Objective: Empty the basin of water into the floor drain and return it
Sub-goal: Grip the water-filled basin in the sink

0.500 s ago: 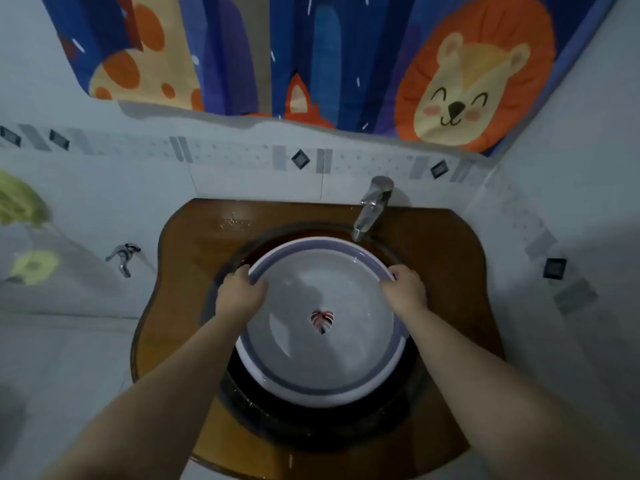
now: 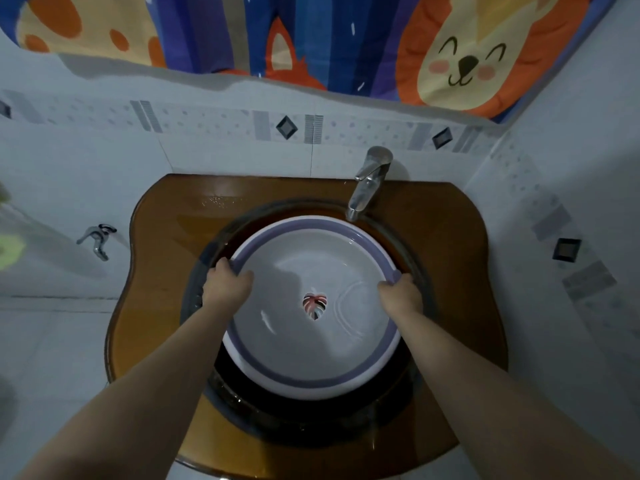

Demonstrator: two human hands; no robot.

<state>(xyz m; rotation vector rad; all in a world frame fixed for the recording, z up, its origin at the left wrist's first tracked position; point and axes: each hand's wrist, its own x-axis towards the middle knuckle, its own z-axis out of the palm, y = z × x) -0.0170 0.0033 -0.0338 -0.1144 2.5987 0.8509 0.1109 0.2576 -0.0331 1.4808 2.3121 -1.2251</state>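
A round white basin with a purple rim [image 2: 298,379] sits in the dark glass sink bowl [image 2: 311,424], holding clear water with ripples and a leaf print at its bottom. My left hand [image 2: 227,284] grips the basin's left rim, fingers curled over the edge. My right hand [image 2: 401,294] grips the right rim the same way. The floor drain is not in view.
A chrome faucet [image 2: 369,183] overhangs the basin's far right edge. The amber glass counter [image 2: 460,258] surrounds the sink. A small wall tap [image 2: 97,239] sticks out at the left. Tiled walls stand behind and to the right, and a patterned curtain [image 2: 311,36] hangs above.
Both hands keep their grip on the rim. The water now ripples near my right hand, and the basin appears slightly shifted toward me.
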